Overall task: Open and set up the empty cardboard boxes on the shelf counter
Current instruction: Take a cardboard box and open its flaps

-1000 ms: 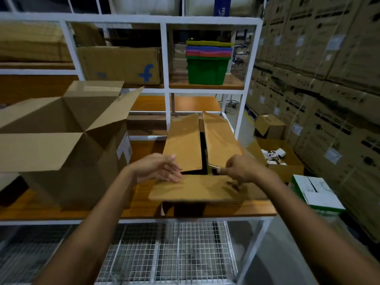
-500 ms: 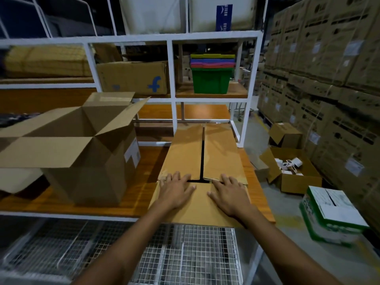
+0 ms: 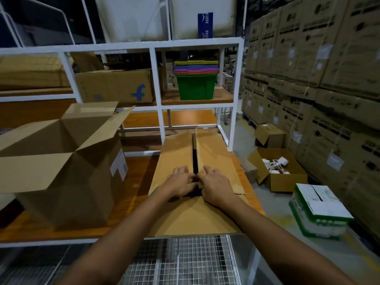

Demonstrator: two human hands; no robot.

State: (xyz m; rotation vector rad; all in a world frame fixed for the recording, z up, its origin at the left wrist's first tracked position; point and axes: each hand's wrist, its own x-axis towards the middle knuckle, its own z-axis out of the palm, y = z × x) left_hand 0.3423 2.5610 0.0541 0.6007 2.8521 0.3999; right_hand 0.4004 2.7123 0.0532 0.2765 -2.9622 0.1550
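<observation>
A flat-topped cardboard box lies on the wooden shelf counter in front of me. Its two long top flaps meet at a dark slit. My left hand and my right hand sit side by side at the near end of that slit. Their fingers curl onto the flap edges where the near flap meets them, and a dark gap shows under my thumbs. To the left stands a large opened cardboard box with its flaps spread upward.
A green crate with coloured lids and a printed carton sit on the shelf behind. A white frame post rises behind the box. Open cartons and a white-green box lie on the floor at right. Stacked cartons wall the right side. A wire mesh shelf lies below.
The two long flaps came down flat. My hands went from pressing flat on the near flap to meeting at the slit with fingers curled. The view has tilted upward.
</observation>
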